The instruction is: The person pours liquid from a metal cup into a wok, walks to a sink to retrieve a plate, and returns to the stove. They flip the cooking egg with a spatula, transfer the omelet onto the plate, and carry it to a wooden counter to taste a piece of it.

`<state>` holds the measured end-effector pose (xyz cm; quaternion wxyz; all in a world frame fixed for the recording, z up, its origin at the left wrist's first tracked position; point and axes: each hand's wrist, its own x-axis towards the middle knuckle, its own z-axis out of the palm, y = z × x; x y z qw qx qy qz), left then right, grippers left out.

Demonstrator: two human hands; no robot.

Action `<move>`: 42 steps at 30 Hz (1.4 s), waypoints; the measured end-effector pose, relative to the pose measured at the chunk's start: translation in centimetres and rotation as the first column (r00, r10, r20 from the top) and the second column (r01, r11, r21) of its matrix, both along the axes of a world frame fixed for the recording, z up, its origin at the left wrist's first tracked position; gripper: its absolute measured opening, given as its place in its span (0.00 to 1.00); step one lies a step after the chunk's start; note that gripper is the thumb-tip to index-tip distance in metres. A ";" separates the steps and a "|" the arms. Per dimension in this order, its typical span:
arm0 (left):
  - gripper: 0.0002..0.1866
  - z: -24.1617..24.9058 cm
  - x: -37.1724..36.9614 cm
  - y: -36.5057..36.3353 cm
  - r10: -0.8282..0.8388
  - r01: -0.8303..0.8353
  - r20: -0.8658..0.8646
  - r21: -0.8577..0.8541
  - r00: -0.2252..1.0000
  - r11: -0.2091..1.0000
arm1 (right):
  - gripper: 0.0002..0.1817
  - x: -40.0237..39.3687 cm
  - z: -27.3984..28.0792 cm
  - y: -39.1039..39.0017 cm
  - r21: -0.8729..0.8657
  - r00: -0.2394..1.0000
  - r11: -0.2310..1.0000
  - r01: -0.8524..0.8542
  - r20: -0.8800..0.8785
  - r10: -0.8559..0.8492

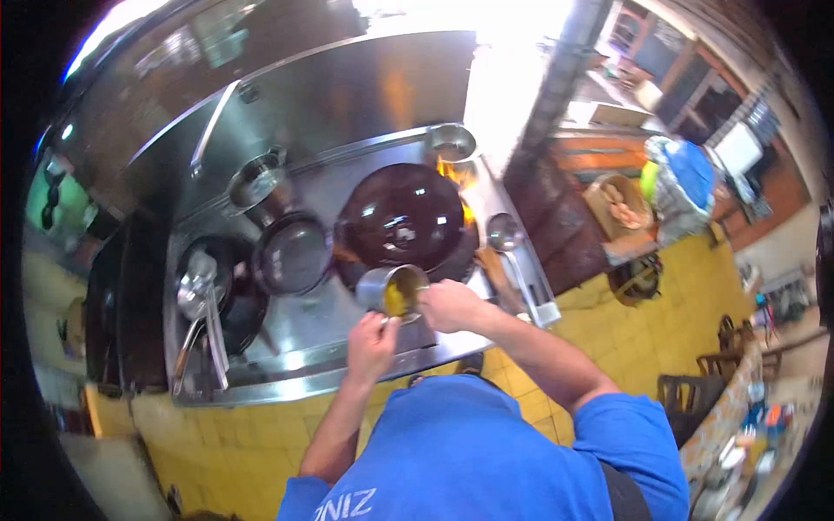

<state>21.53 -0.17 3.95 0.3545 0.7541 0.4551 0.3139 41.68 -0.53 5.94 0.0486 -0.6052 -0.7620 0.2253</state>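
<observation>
A metal pot (pixel 375 287) with something yellow inside is tilted at the near edge of a large dark wok (pixel 400 215). My right hand (pixel 452 306) is closed at the pot's right side. Near its lower rim, my left hand (pixel 373 345) is closed in a pinch; what its fingers hold is too small to make out. Orange flames (pixel 465 187) rise at the wok's right side. The wok sits on a steel stove (pixel 304 347).
Left of the wok are a dark pan (pixel 294 253), a metal pot (pixel 258 184) and another wok (pixel 248 308) with ladles (pixel 198 300). A ladle (pixel 519 273) lies at the right. Further right stands a basket (pixel 638 221) of food. A small pot (pixel 452 142) is behind.
</observation>
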 end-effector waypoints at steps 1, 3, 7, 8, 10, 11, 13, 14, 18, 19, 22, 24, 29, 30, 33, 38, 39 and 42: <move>0.16 0.3 0.0 -0.2 -0.009 0.009 0.023 0.021 1.000 1.000 | 0.09 0.3 0.6 0.2 0.096 0.976 0.975 0.203 -0.105 -0.193; 0.16 0.1 -0.1 -0.3 -0.040 0.038 0.060 0.043 0.997 0.998 | 0.08 0.2 2.2 0.0 0.126 0.953 0.945 0.301 -0.082 -0.292; 0.18 -0.5 -0.7 -0.7 -0.017 0.015 0.061 0.047 0.998 0.999 | 0.08 0.0 1.8 -0.1 0.123 0.974 0.967 0.222 -0.072 -0.215; 0.18 -0.4 -0.6 -0.8 -0.031 0.026 0.084 0.067 0.996 0.997 | 0.09 0.3 2.1 0.2 0.226 0.919 0.895 0.384 -0.190 -0.346; 0.18 -0.6 -0.4 -0.6 -0.010 0.008 0.057 0.038 0.998 0.999 | 0.08 -0.3 2.5 -1.0 0.105 0.984 0.980 0.170 0.027 -0.173; 0.18 -1.5 -0.5 -0.3 -0.021 0.021 0.072 0.001 0.997 1.000 | 0.08 -0.1 0.9 -0.5 0.044 0.997 0.998 0.053 0.053 -0.055; 0.17 -1.5 -0.7 -0.5 -0.024 0.022 0.030 0.047 0.999 0.999 | 0.09 0.0 0.3 0.2 0.087 0.987 0.983 0.161 -0.034 -0.159; 0.17 -0.8 -0.2 -0.6 -0.018 0.016 0.046 0.049 0.999 0.999 | 0.10 0.5 1.5 0.0 0.156 0.919 0.910 0.383 -0.165 -0.359; 0.17 -1.4 -0.5 -0.6 -0.001 0.003 0.046 -0.043 0.999 0.999 | 0.10 0.2 1.3 -0.4 0.026 1.000 1.000 -0.017 -0.007 0.017; 0.17 -1.1 -0.7 -1.0 0.007 -0.007 0.017 0.001 1.000 1.000 | 0.10 0.1 1.9 -0.5 0.124 0.988 0.980 0.153 -0.025 -0.151; 0.17 0.1 -0.7 -0.9 0.010 -0.010 0.017 -0.006 1.000 1.000 | 0.11 -0.1 0.2 -0.5 -0.021 0.988 0.997 0.072 0.135 -0.069; 0.17 -0.7 -1.1 -0.7 0.003 -0.001 0.065 -0.030 0.998 1.000 | 0.13 0.8 0.0 0.1 -0.048 0.958 0.989 0.139 -0.247 -0.146; 0.17 -1.6 -1.6 -1.0 0.033 -0.033 0.063 0.007 0.997 0.999 | 0.13 0.5 -0.8 1.0 -0.032 0.985 0.994 -0.100 -0.142 0.095; 0.17 -1.3 -1.8 -1.0 0.016 -0.017 0.073 0.006 0.997 1.000 | 0.13 0.5 0.0 1.3 -0.080 0.910 0.988 0.133 -0.385 -0.154; 0.18 -1.2 -2.2 -1.2 0.073 -0.072 0.071 -0.010 0.995 0.997 | 0.12 -1.0 0.2 1.3 0.058 0.998 0.998 0.029 0.052 -0.032; 0.18 -1.3 -2.2 -0.9 0.061 -0.063 0.054 0.022 0.997 0.998 | 0.11 -1.1 -0.5 1.9 0.139 0.982 0.979 0.148 0.094 -0.161; 0.18 -0.7 -2.0 -0.8 0.081 -0.081 0.003 -0.018 0.997 0.997 | 0.11 -1.8 -0.1 1.4 0.055 0.999 0.997 0.045 0.027 -0.046; 0.18 -1.9 -2.0 -0.7 0.065 -0.057 0.089 -0.093 0.994 0.994 | 0.11 -0.9 -0.8 2.4 0.192 0.943 0.961 0.198 -0.304 -0.133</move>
